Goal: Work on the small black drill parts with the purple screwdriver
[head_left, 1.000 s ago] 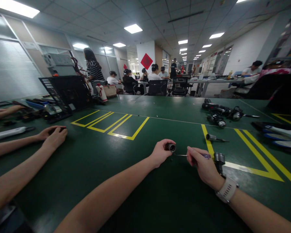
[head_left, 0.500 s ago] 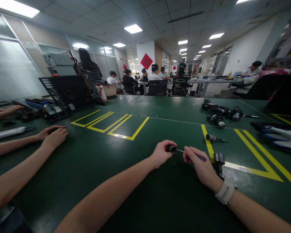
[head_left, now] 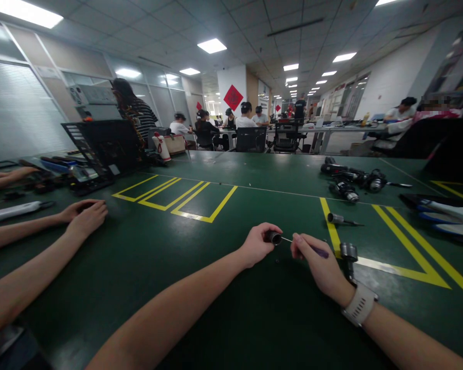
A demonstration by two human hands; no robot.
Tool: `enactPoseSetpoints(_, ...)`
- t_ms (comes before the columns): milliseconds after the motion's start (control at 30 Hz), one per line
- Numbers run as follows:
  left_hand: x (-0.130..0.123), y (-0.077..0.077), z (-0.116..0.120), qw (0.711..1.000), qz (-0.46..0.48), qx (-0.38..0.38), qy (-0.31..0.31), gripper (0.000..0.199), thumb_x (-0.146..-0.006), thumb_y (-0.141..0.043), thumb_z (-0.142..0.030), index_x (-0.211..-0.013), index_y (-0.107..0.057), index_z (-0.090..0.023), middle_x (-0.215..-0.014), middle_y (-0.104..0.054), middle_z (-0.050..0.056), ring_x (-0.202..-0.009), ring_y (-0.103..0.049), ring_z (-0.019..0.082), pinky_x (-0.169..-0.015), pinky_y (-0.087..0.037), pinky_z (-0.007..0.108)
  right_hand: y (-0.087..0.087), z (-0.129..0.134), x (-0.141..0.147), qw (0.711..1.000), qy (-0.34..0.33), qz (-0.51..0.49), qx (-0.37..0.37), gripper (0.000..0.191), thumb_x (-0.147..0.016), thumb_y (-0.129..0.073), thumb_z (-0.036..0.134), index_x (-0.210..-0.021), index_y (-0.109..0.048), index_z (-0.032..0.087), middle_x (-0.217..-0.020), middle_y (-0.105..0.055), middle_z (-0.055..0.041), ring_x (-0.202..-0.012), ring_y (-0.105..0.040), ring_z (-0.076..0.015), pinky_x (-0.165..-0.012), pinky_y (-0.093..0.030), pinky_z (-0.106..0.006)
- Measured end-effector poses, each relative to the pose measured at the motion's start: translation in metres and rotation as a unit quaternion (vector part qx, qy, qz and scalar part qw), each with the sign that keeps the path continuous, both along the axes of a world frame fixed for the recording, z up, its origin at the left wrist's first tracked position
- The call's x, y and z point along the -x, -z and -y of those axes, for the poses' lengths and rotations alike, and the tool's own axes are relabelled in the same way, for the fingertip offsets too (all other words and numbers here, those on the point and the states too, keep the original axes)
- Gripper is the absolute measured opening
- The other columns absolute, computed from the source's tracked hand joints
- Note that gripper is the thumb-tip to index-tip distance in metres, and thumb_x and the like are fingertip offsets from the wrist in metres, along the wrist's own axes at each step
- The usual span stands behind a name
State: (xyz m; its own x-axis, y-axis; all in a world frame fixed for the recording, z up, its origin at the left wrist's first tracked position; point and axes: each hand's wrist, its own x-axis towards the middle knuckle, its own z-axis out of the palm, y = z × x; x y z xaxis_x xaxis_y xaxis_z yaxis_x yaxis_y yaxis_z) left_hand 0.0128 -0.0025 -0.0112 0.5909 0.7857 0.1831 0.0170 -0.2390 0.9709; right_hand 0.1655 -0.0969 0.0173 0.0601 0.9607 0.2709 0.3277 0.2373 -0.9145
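- One view, the head camera, looks out from the person's own head, above the near side of the counter.
- It faces forward and tilts down, across the counter to its far edge and into the room behind.
- The sweep is wide, with the ceiling filling the top and the person's forearms entering from the bottom.
- The left hand and right hand sit below and right of the view's centre, fairly close to the camera; the far edge lies well beyond them.
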Motion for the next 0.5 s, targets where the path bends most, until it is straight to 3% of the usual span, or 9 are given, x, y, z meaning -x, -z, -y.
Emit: enactPoseSetpoints(500, 0.001, 0.009, -0.005, 0.999, -0.003, -0.040, 0.013, 0.040, -0.064, -0.058, 0.007, -0.098, -0.061, -0.015, -0.096, -0.058, 0.005, -0.093, -0.056, 0.018, -0.084, -0.045, 0.035, 0.009, -0.004, -0.004, 0.998, 0.024, -0.047, -0.016, 0.042, -0.089, -0.044, 0.045, -0.056, -0.053, 0.020, -0.053, -0.049, 0.0024, -0.053, -0.046, -0.0139, -0.053, -0.035, -0.027)
